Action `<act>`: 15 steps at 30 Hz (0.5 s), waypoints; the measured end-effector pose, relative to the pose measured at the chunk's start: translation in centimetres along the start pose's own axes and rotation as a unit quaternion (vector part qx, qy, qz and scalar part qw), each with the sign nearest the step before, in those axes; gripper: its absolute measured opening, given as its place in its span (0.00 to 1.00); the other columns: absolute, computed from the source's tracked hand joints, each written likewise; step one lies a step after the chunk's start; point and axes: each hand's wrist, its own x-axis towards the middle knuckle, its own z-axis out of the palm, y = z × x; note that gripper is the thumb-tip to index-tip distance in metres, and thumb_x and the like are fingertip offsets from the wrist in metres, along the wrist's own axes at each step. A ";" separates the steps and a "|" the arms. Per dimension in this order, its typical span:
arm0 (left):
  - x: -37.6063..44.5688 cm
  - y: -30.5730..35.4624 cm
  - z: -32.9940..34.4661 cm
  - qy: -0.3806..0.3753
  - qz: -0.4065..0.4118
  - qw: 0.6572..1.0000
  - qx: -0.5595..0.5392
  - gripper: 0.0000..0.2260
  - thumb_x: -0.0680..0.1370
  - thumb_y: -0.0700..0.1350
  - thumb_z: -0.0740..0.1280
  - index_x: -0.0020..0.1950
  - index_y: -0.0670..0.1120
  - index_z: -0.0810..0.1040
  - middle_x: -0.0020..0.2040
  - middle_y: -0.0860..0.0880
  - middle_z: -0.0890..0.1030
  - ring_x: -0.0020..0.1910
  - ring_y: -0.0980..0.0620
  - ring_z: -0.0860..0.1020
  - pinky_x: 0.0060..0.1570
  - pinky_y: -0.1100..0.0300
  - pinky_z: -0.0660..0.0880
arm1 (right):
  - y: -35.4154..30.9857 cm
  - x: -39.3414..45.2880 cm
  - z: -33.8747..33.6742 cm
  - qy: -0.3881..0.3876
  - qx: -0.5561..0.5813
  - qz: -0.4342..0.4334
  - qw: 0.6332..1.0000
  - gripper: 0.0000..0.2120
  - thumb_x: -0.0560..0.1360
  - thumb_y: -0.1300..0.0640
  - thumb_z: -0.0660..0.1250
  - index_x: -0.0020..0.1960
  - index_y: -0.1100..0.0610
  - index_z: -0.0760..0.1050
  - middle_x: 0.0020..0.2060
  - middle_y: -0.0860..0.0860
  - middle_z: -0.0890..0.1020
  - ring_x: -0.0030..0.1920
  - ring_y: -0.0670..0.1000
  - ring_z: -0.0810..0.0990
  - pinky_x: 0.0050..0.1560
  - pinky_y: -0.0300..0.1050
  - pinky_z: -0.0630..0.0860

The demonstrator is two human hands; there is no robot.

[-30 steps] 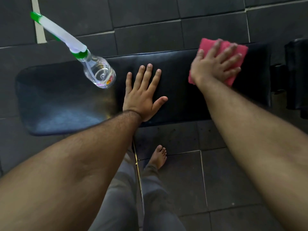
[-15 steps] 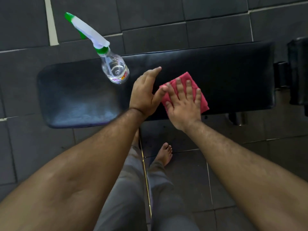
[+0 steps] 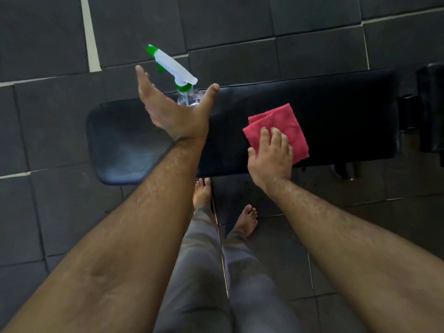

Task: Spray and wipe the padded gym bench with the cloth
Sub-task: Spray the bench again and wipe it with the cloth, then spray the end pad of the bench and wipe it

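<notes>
One black padded bench (image 3: 336, 111), one spray bottle (image 3: 176, 73) standing far left, left hand (image 3: 177, 114) spread wide before it, one folded pink cloth (image 3: 286, 126) under right hand's (image 3: 271, 159) flat fingers

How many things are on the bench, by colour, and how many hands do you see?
Pink cloth: 1
Green-and-white spray bottle: 1
Black bench: 1
Hands: 2, the left hand open by the bottle, the right hand resting on the cloth
Total: 5
</notes>
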 end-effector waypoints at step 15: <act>0.0 8.8 8.6 -0.520 0.163 0.838 0.020 0.09 0.84 0.49 0.70 0.50 0.43 0.81 0.41 0.50 0.79 0.39 0.46 0.80 0.43 0.41 0.81 | 6.6 0.7 -2.3 0.073 0.204 -0.095 0.972 0.24 0.82 0.58 0.69 0.77 0.61 0.74 0.73 0.59 0.78 0.74 0.61 0.76 0.77 0.59 0.70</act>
